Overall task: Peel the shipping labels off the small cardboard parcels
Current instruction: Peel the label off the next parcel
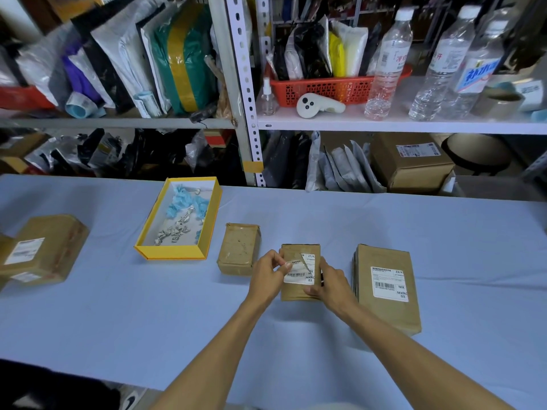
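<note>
Table [118,321] first: blue cloth, parcels lying flat on it. Biggest within reach is the right parcel [384,315], at 3 o'clock from the one I'm on, its sticker intact. Centre parcel [296,294] sits just below frame centre, long axis 12–6, print reading upright toward me. It looks like light, stiff cardboard, so I judge it slides on the cloth unless pinned. Right hand [331,287] pins it: fingers wrapped on the 3 o'clock edge, thumb on the face near 6. Bare parcel [238,250] is at 10 o'clock, apart. Label [299,276] is thin paper, ripped on a diagonal at its 11 o'clock corner, so I reckon it tears easily. Left hand [268,275] pinches the lifted flap at the label's 9 o'clock edge. Best hold: low on the flap near the glue line, shallow pull toward 3.
</note>
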Tool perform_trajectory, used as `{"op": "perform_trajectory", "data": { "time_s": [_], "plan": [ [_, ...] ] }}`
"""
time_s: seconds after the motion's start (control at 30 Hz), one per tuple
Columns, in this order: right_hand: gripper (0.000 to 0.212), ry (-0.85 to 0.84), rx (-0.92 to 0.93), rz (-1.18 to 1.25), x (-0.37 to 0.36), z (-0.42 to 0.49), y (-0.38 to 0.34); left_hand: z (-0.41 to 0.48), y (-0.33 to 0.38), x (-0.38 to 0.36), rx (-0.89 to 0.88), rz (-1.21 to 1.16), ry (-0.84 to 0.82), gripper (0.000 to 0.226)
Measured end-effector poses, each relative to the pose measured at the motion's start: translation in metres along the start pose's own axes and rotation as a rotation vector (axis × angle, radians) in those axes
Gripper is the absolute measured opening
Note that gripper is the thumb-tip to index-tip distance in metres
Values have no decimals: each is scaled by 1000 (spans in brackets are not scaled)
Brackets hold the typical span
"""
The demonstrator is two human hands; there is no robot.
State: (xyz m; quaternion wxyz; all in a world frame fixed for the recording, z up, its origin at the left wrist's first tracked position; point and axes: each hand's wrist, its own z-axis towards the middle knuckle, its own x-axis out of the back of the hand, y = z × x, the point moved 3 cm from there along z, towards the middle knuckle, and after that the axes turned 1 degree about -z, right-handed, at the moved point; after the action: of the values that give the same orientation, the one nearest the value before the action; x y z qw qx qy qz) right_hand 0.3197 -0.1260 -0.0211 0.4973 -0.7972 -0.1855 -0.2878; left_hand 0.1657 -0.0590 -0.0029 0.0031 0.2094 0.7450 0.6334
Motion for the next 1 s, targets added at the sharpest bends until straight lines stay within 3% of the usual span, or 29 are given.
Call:
{"op": "perform_trajectory", "data": {
  "time_s": [1.0],
  "plan": [
    [70, -1, -29, -9, -3, 6, 10, 0, 13, 3, 127, -83, -24, 26]
  ]
}}
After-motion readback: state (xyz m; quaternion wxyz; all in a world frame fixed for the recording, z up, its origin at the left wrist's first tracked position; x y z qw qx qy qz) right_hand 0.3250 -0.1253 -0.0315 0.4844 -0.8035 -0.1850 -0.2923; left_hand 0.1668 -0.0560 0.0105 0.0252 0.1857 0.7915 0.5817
